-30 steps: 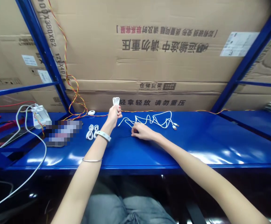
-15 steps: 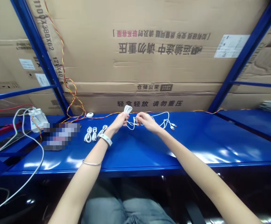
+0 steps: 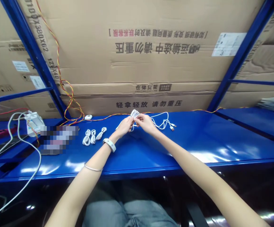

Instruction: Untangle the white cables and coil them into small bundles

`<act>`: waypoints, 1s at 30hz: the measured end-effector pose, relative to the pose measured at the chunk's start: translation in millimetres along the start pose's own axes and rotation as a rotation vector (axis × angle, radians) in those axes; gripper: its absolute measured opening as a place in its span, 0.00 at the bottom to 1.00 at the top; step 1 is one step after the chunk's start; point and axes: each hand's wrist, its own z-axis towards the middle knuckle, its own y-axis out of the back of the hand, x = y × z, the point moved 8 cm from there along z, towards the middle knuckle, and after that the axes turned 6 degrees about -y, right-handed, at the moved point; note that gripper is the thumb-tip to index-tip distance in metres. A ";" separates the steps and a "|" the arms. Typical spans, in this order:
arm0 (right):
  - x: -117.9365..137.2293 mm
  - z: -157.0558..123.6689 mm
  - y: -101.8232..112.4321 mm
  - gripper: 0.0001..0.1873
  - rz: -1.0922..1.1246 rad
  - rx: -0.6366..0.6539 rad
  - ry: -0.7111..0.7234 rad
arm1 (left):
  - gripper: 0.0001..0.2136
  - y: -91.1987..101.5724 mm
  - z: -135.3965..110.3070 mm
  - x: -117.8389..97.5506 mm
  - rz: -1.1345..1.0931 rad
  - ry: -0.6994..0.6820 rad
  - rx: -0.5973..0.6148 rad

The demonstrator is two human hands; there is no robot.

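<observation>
A looped bundle of white USB cable (image 3: 134, 113) stands up from the fingers of my left hand (image 3: 125, 125), which is closed around its lower part. My right hand (image 3: 145, 122) pinches at the same bundle from the right, its fingertips meeting those of the left. More loose white cable (image 3: 162, 126) lies on the blue shelf (image 3: 137, 154) to the right of my hands, with its USB plugs (image 3: 173, 126) at the end. Left of my wrist lie three coiled white cables (image 3: 87, 137) in a row. My fingers hide where the cable crosses between them.
Yellow-red twisted wires (image 3: 72, 101) hang down at the left and run along the shelf's back. A small white oval object (image 3: 88, 117) sits there. Further left are a blurred-out item (image 3: 58, 140) and a white power strip (image 3: 34, 124). Large cardboard (image 3: 137, 69) stands behind.
My right hand has come in against the left, and the two now meet at the bundle. The bundle has shifted slightly right. The view has turned a little.
</observation>
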 end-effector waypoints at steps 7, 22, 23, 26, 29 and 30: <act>26.2 2.3 37.2 0.17 0.158 0.050 0.160 | 0.16 -25.8 -20.3 -13.3 -0.135 0.145 0.389; 33.9 -7.3 23.4 0.14 0.010 0.276 0.199 | 0.16 -36.5 -37.0 -32.0 -0.189 0.166 0.580; 33.0 -6.5 22.1 0.13 -0.005 0.259 0.201 | 0.16 -34.0 -34.5 -32.2 -0.177 0.151 0.542; 30.3 -4.6 19.4 0.12 -0.032 0.193 0.196 | 0.16 -26.1 -26.7 -30.3 -0.143 0.100 0.440; 29.8 -4.6 19.0 0.10 -0.098 0.095 0.185 | 0.17 -18.8 -18.7 -26.8 -0.086 0.029 0.354; 30.2 -5.2 19.1 0.09 -0.135 0.061 0.187 | 0.18 -16.7 -16.1 -25.8 -0.037 -0.003 0.327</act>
